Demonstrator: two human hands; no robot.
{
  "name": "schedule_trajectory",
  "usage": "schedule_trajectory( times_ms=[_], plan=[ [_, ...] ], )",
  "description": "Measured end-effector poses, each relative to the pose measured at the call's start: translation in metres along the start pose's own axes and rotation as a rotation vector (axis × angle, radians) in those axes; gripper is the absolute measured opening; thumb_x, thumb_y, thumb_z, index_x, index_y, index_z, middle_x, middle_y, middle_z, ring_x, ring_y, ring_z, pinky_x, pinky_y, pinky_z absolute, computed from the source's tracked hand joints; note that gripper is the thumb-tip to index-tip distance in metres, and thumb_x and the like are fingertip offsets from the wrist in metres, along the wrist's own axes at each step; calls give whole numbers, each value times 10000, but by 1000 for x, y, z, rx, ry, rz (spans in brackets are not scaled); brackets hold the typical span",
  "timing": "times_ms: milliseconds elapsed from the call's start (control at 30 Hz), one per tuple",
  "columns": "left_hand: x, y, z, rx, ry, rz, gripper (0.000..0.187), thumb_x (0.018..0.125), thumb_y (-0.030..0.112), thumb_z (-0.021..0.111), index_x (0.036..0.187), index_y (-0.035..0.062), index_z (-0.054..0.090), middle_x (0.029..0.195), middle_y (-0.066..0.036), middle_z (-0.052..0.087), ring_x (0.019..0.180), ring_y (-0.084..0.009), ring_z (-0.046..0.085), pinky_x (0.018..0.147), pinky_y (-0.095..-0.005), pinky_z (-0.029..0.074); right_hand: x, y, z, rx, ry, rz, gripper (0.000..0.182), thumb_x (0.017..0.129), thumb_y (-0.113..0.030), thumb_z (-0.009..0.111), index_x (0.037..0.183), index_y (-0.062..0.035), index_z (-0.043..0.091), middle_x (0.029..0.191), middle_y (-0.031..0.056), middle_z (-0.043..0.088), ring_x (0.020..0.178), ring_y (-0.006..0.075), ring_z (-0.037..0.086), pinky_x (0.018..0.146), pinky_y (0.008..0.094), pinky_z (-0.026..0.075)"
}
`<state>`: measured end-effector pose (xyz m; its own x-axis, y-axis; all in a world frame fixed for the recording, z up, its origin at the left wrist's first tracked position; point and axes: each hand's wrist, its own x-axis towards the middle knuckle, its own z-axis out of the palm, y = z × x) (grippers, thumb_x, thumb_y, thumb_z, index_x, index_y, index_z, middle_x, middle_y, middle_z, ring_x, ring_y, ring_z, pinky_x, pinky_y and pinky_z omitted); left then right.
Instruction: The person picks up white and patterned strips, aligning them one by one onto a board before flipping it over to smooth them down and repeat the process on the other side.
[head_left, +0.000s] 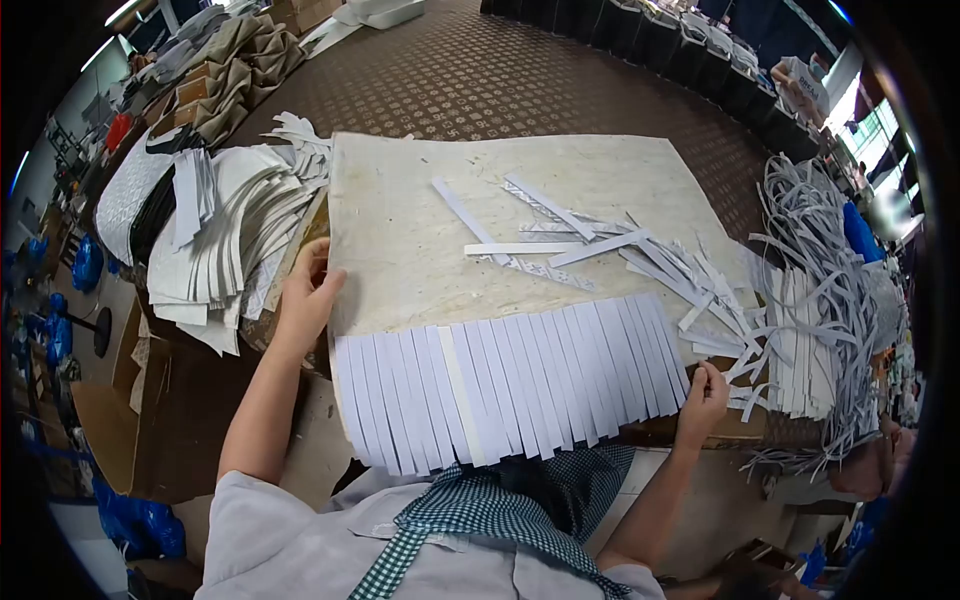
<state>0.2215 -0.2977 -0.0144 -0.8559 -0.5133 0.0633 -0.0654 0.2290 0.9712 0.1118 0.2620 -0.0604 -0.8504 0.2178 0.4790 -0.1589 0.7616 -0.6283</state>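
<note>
A pale, stained board lies in front of me on the table. Along its near edge runs a row of white paper strips, side by side, their near ends hanging over toward my lap. One strip looks creamier than the others. My left hand grips the board's left edge, thumb on top, some fingers partly hidden. At the right end of the row, my right hand is closed with fingertips together. What it pinches there, strip or board edge, is hidden. Loose strips lie crisscrossed on the board's right half.
Stacked white sheets fan out at the left. A tangled heap of thin strips and a bundle of strips sit at the right. Behind the board spreads a brown patterned tabletop. Crumpled cloth lies far left; another person is far right.
</note>
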Motion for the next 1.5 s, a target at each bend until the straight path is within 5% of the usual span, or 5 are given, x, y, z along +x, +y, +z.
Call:
schedule_trajectory(
  times_ms=[233,600,867,1200,1500],
  plan=[
    [63,36,-8,-145,25,92,520,858,-22,539,1372,-10,458,952,-72,672,760,-114,617,670,-238,483,2,-8,-4,-16,110,-162,185,958,-138,644,1085,-13,692,1091,139,688,1003,322,615,885,410,498],
    [237,-88,-199,433,-16,-113,709,995,249,534,1595,45,214,1601,-157,346,1417,-281,420,1099,-363,383,-13,-23,-1,-1,147,-191,161,925,-118,647,1059,-40,688,1043,110,694,975,313,605,886,411,479],
    [266,-119,-220,685,27,246,531,1022,306,543,1436,-20,480,1281,-151,609,1138,-237,584,977,-334,431,-7,-32,-5,1,79,-217,172,911,-113,665,1069,-54,702,1066,97,692,971,302,603,877,397,486],
    [64,29,82,668,-423,648,385,896,111,675,1274,52,637,1238,-149,617,1169,-306,581,1009,-366,451,-8,-51,20,-99,-50,-313,295,820,-95,724,1114,-72,716,1096,95,667,1030,303,589,907,402,497],
    [16,69,243,562,-780,803,371,834,282,750,1126,80,643,1048,-109,590,1072,-312,565,890,-404,497,-12,-64,26,-74,-54,-371,323,790,-119,755,1108,-74,724,1114,81,655,1030,287,574,906,395,492]
  ],
)
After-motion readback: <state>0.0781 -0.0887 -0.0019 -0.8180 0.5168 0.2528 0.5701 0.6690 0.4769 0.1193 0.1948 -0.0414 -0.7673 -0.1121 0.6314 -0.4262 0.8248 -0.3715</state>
